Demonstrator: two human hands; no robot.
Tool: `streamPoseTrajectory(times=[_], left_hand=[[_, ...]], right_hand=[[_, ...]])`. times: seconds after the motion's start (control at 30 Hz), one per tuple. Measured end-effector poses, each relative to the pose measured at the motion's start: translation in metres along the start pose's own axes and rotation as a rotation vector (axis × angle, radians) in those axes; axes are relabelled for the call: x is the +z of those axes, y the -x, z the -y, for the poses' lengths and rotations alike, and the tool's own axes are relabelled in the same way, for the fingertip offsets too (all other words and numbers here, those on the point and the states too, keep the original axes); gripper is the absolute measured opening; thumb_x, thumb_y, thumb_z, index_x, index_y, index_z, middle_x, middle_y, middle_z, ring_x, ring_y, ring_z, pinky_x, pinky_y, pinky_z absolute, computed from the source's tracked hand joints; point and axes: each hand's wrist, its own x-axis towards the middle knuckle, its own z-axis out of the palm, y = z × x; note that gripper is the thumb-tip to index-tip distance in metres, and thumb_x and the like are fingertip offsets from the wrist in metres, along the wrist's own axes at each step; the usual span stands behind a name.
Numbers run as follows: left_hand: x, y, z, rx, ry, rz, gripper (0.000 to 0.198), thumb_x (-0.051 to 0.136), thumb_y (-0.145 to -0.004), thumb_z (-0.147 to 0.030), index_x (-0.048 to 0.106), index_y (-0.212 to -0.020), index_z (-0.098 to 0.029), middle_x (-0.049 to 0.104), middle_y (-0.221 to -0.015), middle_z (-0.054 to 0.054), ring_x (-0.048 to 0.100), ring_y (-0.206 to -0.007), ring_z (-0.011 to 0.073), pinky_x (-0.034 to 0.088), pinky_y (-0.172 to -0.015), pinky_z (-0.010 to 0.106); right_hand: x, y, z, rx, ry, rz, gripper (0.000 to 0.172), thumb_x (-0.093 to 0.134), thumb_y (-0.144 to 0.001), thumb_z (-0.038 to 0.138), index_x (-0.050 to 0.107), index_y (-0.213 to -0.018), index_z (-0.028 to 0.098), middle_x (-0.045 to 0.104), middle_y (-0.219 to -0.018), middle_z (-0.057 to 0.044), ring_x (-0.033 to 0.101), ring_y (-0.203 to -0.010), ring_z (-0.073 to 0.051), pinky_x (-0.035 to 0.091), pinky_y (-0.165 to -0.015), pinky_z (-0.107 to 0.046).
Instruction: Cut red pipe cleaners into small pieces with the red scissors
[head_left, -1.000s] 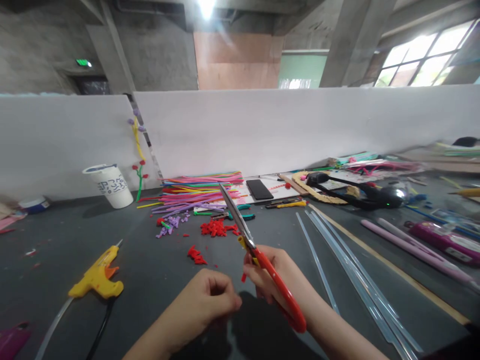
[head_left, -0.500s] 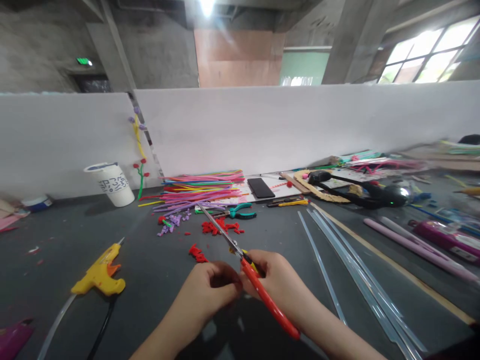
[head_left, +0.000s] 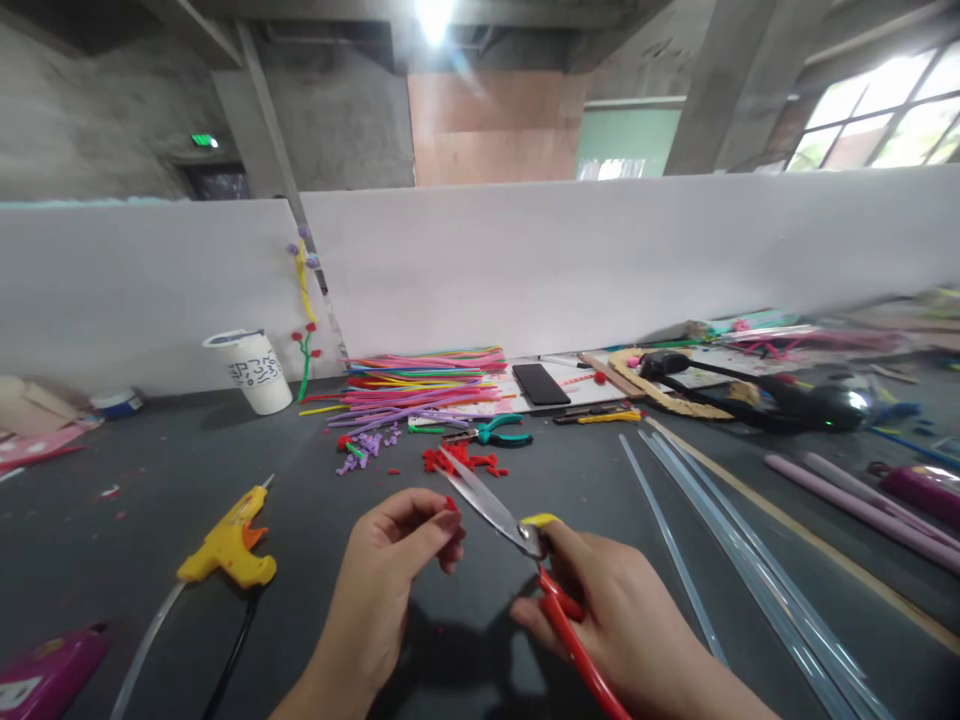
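Observation:
My left hand [head_left: 397, 560] is closed in a pinch, with a small red fuzzy piece [head_left: 451, 504] showing at its fingertips. My right hand [head_left: 611, 590] grips a pair of scissors [head_left: 495, 505] with red handles and a bit of yellow by the pivot. The blades point up and left, just right of my left fingertips. Beyond the blade tips lies a pile of red cut pieces [head_left: 469, 459]. Purple cut pieces [head_left: 367, 447] are scattered left of it, and teal-handled pliers [head_left: 499, 432] rest behind.
At left lies a yellow glue gun [head_left: 229, 540]; a white cup [head_left: 255, 375] stands behind it. Coloured pipe cleaners [head_left: 427, 380] and a phone [head_left: 540, 384] lie near the white partition [head_left: 480, 270]. Clear glue sticks [head_left: 750, 540] and a black lamp [head_left: 817, 400] occupy the right.
My hands have moved apart, and the scissors have shifted right. A red piece now shows in my left fingertips. The red bunch near that hand no longer shows. The view has turned slightly left.

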Motion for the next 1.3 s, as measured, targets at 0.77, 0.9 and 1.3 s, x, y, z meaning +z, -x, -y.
streamPoseTrajectory(times=[0.77,0.9,1.3], left_hand=[[0.002,0.005,0.003,0.045,0.044,0.016,0.005,0.06,-0.066,-0.012,0.064,-0.065,-0.015,0.06,-0.055,-0.002,0.05,-0.05,0.0084,0.04,-0.049,0.019],[0.001,0.005,0.003,0.05,0.045,0.031,0.006,0.06,-0.066,-0.012,0.063,-0.063,-0.015,0.059,-0.053,-0.003,0.05,-0.049,0.008,0.04,-0.048,0.018],[0.001,0.004,0.003,0.049,0.076,0.041,0.003,0.062,-0.065,-0.014,0.064,-0.065,-0.015,0.06,-0.055,-0.002,0.051,-0.048,0.0076,0.04,-0.047,0.017]], right_hand=[[0.014,0.013,-0.012,-0.136,0.219,-0.069,0.04,0.043,-0.074,0.058,0.048,-0.07,0.019,0.059,-0.059,-0.003,0.054,-0.05,-0.018,0.032,-0.046,-0.025],[0.013,0.011,-0.012,-0.144,0.224,-0.067,0.039,0.043,-0.075,0.057,0.048,-0.07,0.019,0.059,-0.06,-0.004,0.055,-0.05,-0.018,0.033,-0.046,-0.025],[0.019,0.012,-0.015,-0.183,0.231,-0.11,0.036,0.045,-0.075,0.054,0.047,-0.069,0.019,0.058,-0.057,-0.002,0.054,-0.048,-0.017,0.032,-0.045,-0.025]])
